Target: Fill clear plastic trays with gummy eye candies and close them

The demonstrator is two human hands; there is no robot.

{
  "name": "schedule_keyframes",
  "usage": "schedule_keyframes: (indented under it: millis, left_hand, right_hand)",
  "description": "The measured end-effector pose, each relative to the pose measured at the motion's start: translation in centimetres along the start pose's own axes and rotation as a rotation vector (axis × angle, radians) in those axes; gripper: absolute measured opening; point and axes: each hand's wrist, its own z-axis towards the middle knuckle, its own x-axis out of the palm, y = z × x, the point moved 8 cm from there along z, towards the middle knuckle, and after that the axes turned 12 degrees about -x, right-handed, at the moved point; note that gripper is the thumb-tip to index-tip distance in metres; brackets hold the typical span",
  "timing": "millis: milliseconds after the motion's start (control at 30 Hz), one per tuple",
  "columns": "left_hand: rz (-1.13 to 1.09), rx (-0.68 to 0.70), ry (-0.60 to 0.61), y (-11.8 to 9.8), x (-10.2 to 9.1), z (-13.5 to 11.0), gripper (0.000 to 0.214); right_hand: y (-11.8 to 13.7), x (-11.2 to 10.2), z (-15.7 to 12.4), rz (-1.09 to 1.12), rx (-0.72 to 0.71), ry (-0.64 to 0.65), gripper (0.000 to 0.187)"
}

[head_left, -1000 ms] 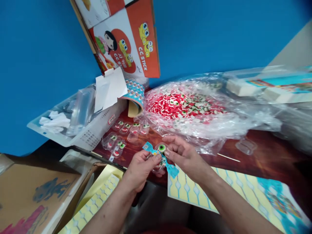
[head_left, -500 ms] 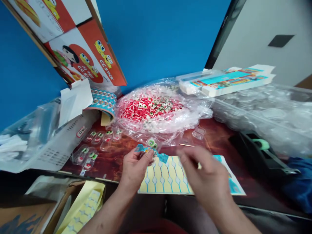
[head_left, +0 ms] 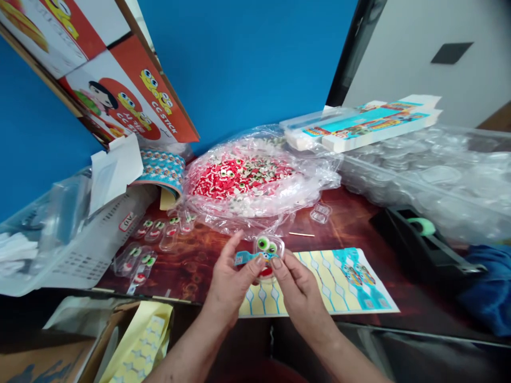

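Note:
Both hands hold a small clear plastic case (head_left: 280, 242) with green eyes and a red mouth piece inside. A blue printed sticker (head_left: 244, 258) lies across its middle, one end sticking out to the left. My left hand (head_left: 228, 284) pinches the left side, thumb on the sticker and index finger raised behind. My right hand (head_left: 302, 292) grips the right side between thumb and fingers. Below them lies a yellow-backed sticker sheet (head_left: 305, 303), many of its stickers peeled off and a few blue ones left at the right. A thin wooden stick (head_left: 302, 234) is just beyond.
Several filled cases (head_left: 154, 231) lie at the left. A plastic bag (head_left: 239, 181) of red and green-eyed pieces stands behind. A tape dispenser (head_left: 419, 255) and a bin of clear cases (head_left: 435, 175) are at the right. A sticker roll (head_left: 162, 170) and a printed carton (head_left: 131, 101) are back left.
My right hand has moved left from above the sheet and now grips the case along with my left. The case is turned more face-on; the sticker's right end is no longer sticking out.

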Motion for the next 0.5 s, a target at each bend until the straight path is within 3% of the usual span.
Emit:
schedule_keyframes:
  millis: [133, 367, 433, 500]
  left_hand:
    - [-0.117, -0.066, 0.092, -0.5, 0.5, 0.2, 0.019]
    - [-0.259, -0.484, 0.349, 2.3, 3.3, -0.6, 0.021]
    - [-0.231, -0.530, 0.350, 3.1, 3.2, -0.5, 0.026]
    - [-0.187, -0.453, 0.258, 3.1, 2.4, 0.1, 0.029]
  right_hand:
    - [0.4, -0.5, -0.1, -0.070, -0.021, -0.003, 0.021]
    - [0.5, 0.3, -0.3, 0.050, 0.030, 0.066, 0.024]
    - [0.3, 0.0, -0.3, 0.006, 0.046, 0.057, 0.029]
    - [0.1, -0.4, -0.2, -0.047, 0.052, 0.038, 0.032]
